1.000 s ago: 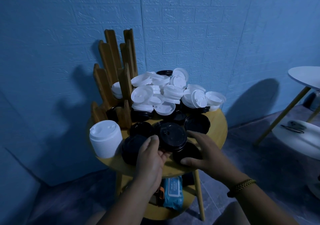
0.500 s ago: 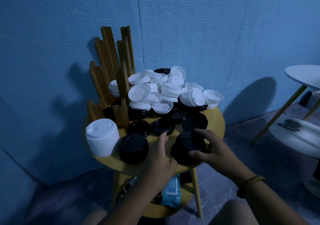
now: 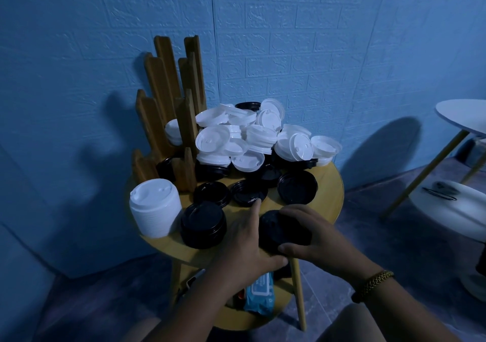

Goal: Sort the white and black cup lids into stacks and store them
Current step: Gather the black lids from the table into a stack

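At the table's (image 3: 328, 191) edge, black lids (image 3: 285, 232) sit stacked.

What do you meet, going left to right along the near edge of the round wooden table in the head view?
white lid stack → black lid stack → left hand → held black lids → right hand
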The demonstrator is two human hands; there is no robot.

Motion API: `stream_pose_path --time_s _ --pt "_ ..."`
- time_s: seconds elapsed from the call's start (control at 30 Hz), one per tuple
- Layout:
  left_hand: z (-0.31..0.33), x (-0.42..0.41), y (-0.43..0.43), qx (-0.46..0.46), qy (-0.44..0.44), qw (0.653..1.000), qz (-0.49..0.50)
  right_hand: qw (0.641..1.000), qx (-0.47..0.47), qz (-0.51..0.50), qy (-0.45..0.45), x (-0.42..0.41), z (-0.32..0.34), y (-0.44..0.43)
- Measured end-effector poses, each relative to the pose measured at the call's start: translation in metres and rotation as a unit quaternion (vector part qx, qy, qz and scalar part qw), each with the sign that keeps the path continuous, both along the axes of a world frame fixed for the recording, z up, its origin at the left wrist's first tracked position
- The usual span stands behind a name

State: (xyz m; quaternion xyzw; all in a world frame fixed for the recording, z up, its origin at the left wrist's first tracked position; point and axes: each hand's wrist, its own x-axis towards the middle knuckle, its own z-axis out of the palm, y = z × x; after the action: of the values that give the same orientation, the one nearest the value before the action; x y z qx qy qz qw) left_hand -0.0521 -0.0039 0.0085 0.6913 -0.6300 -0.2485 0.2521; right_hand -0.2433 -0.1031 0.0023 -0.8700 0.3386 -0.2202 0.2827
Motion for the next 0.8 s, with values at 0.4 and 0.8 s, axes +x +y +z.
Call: stream_pose_path --time_s 0.4,0.8 --pt "0.0 0.012 0.002 -0.005 -0.02 0.999 -0.042 0.997 -0.011 0.041 0.069 0.001 0.004 -0.004" --pt "0.0 0.006 0.002 -0.042 -0.033 0.999 -0.004 0.998 0.019 0.037 0.048 0.006 0.009 -0.003"
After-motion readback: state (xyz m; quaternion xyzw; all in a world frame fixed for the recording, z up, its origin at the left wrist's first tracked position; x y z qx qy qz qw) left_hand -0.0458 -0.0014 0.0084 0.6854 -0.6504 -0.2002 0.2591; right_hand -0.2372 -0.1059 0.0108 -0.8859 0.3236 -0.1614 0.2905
